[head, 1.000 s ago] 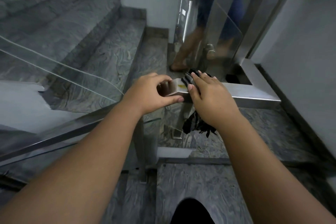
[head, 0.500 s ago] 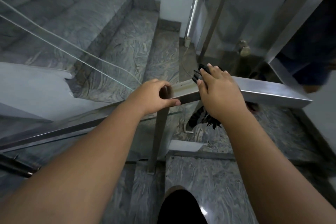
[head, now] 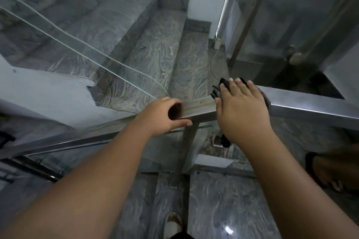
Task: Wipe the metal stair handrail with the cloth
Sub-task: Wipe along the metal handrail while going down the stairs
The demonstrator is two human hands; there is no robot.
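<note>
Left hand point(head: 165, 115) curled around the square metal handrail point(head: 310, 107), thumb under the near edge, fingers over the top, right at the corner where the rail bends. Right hand point(head: 241, 111) just beside it, palm down, fingers spread flat, pressing a black cloth point(head: 223, 83) onto the rail's top face. Cloth edges poking out past the fingertips on the far side, and a dark tail, probably the same cloth, dangling below the wrist on the near side. Short stretch of bare rail showing between the two hands, streaked yellowish. Steel post point(head: 184, 153) dropping from the corner to the grey marble landing point(head: 223, 200). Marble steps point(head: 147, 44) beyond, behind a glass panel point(head: 77, 44). Sandalled foot point(head: 328, 172) at the right edge, blurred.
</note>
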